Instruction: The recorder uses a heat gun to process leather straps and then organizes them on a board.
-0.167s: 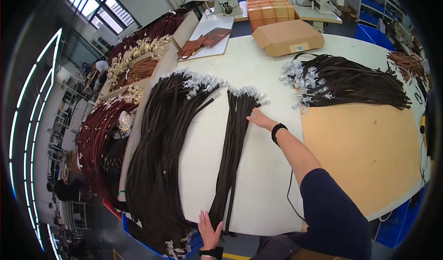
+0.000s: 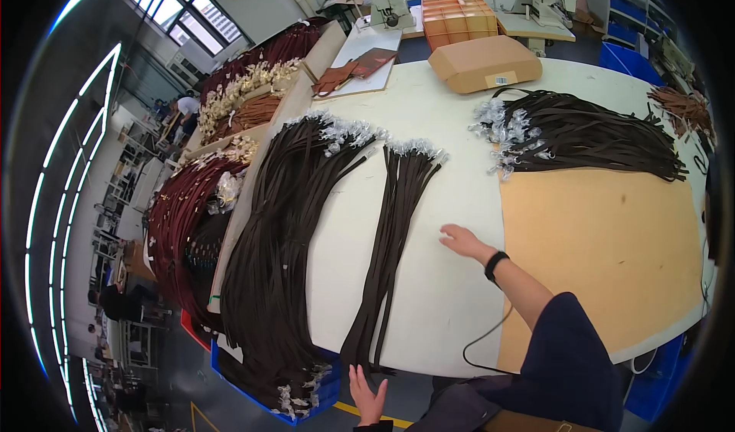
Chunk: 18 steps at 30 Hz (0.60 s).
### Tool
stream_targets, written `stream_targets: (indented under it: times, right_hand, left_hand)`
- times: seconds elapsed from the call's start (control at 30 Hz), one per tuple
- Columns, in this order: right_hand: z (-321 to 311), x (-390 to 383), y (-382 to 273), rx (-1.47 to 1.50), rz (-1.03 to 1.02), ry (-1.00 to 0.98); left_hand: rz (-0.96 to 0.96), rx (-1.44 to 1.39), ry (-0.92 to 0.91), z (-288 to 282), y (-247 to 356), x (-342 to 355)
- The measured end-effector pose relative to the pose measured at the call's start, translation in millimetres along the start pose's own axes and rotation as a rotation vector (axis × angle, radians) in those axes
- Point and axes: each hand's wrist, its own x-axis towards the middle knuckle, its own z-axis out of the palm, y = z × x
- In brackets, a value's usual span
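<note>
- The left hand is cut short at the wrist by the lower edge; its fingers are held apart, just beside the lower end of the narrow bundle of dark straps, and whether the straps are touched cannot be told.
- The right hand is held over the bare white table, well apart from the bundle; its fingers are loosely extended with nothing clamped, and its far side is hidden.
- The narrow bundle is laid lengthwise in the middle of the table, between the two hands' left side and a wide strap pile; single straps in it are hard to count.
- Its upper ends are covered by clear wrapping, by which the fittings inside are obscured.
- The lower ends of the wide pile are hung over a blue bin, whose inside is largely hidden.
- On the right, a third strap pile is set along the far edge of a tan sheet.
- The table's far side is taken up by a cardboard box, behind which an orange crate is partly covered.
</note>
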Motion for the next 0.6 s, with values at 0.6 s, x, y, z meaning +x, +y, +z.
stream_targets:
  times: [0.6]
  right_hand:
    - [-57,-480,31,-0.336,0.331,0.101]
  left_hand:
    - [0.36,-0.41,-0.057,7,102,-9]
